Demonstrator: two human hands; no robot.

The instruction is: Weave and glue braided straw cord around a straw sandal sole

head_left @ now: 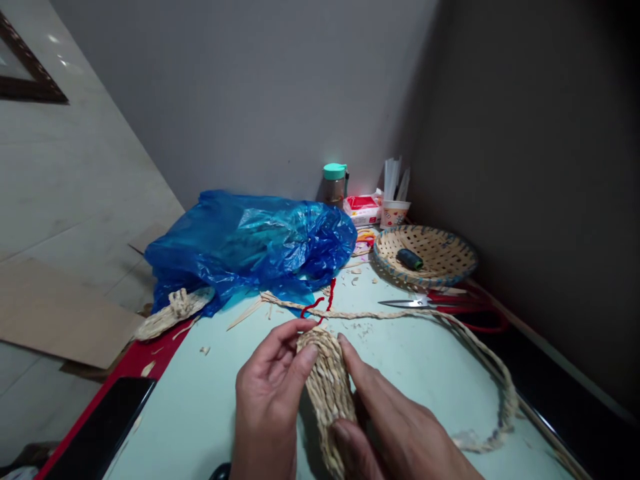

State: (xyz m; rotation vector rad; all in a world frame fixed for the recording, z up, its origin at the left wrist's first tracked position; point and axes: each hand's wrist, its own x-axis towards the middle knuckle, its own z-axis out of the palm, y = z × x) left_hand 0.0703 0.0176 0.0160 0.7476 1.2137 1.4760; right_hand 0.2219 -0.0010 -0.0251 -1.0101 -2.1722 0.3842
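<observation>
Both my hands hold a flat oval coil of braided straw (326, 387) on edge above the pale green table (200, 400). My left hand (270, 400) pinches its left side, fingers curled round the top rim. My right hand (395, 427) grips the right side and lower edge. A red thread (320, 304) sticks up from the top of the coil. A long straw braid (450, 327) runs from the coil across the table and loops round to the right.
A blue plastic bag (250, 243) lies behind, with a small straw piece (173, 312) at its left. A woven basket (425, 257) holding a dark spool, red-handled scissors (430, 303), a jar, a packet and a cup stand at the back right. A black phone (100, 427) lies at left.
</observation>
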